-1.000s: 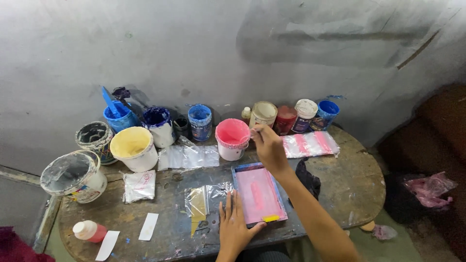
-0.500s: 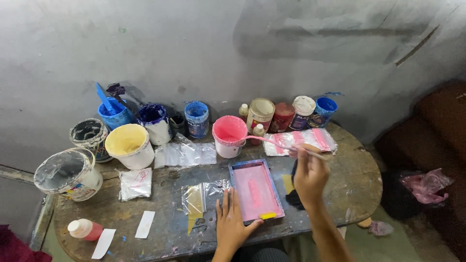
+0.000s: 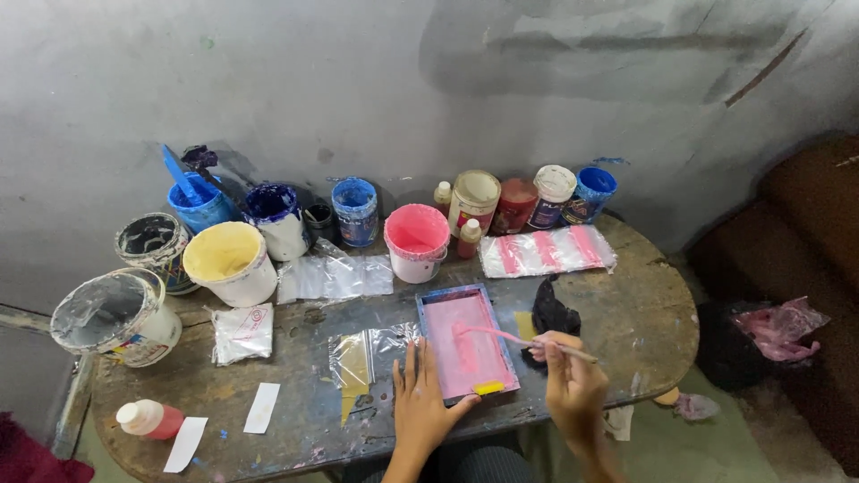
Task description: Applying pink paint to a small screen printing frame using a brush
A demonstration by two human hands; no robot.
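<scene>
I am pressing my left hand (image 3: 420, 407) flat and open on the counter (image 3: 644, 304), fingers spread, its fingertips touching the near left edge of the small framed screen (image 3: 467, 344) to keep it from sliding. My right hand (image 3: 573, 385) is closing around the end of a thin stick (image 3: 528, 340), its far end lying on the pink-coated face of the screen. The stick is looking light and stiff (probably slick where the pink paint is coating it), so I am judging the dry end by my fingers the safest place to grip. The screen seems light and rigid at its blue rim, with a mesh I would not press hard; the rim is where to hold it. Just beyond my right hand a black rag (image 3: 553, 313) is lying, and farther out, beyond the screen, the pink paint tub (image 3: 416, 241) is standing. Beside my left hand a clear plastic bag (image 3: 362, 358) is lying.
</scene>
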